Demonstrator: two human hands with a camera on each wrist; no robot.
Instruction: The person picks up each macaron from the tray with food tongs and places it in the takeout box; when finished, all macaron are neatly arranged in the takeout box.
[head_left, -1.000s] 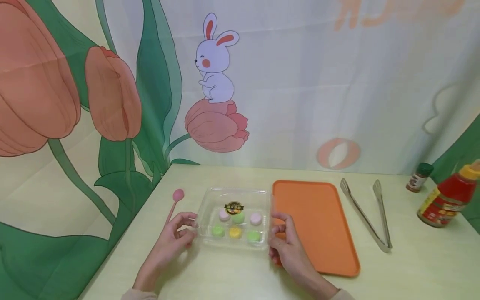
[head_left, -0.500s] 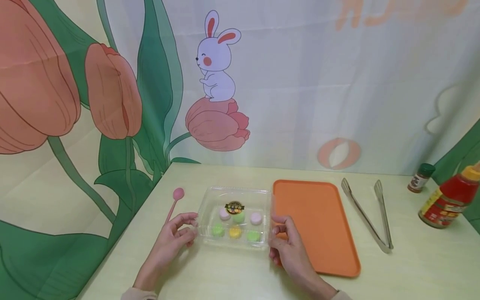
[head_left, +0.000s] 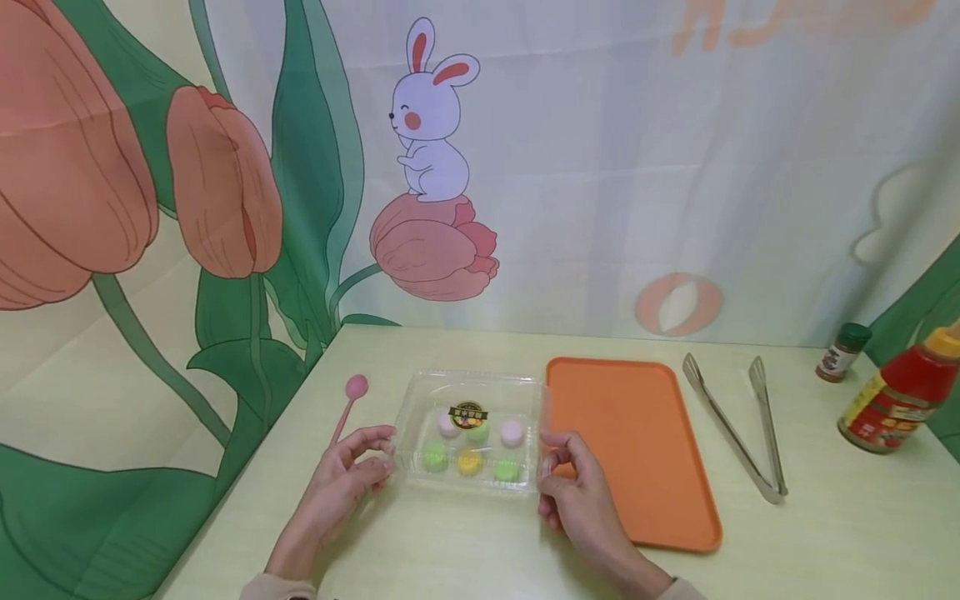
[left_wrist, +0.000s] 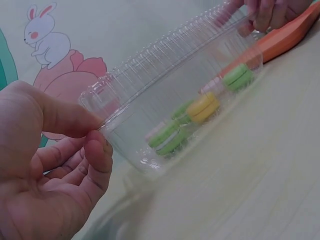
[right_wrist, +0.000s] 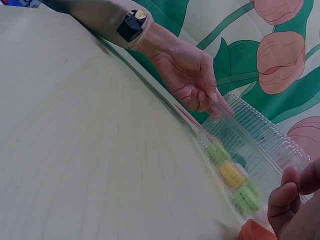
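Observation:
A clear plastic clamshell box [head_left: 412, 417] with a closed lid and a dark gold sticker [head_left: 468, 415] is between my hands. Several macarons show through it: pink ones [head_left: 512, 432], green ones [left_wrist: 238, 77] and a yellow one [left_wrist: 203, 107]. At the box's left side, my left hand [head_left: 341, 479] pinches the rim between thumb and fingers. My right hand [head_left: 577, 492] pinches the opposite rim, beside the orange tray [head_left: 626, 433]. Whether the box's base touches the table is hard to tell.
Left of the box lies a pink spoon [head_left: 357, 387], its handle partly behind my left hand. Metal tongs [head_left: 738, 442] lie spread to the right of the tray. Farther right stand a small green-capped jar [head_left: 842, 354] and a red sauce bottle [head_left: 896, 400]. A printed cloth [head_left: 562, 167] hangs behind.

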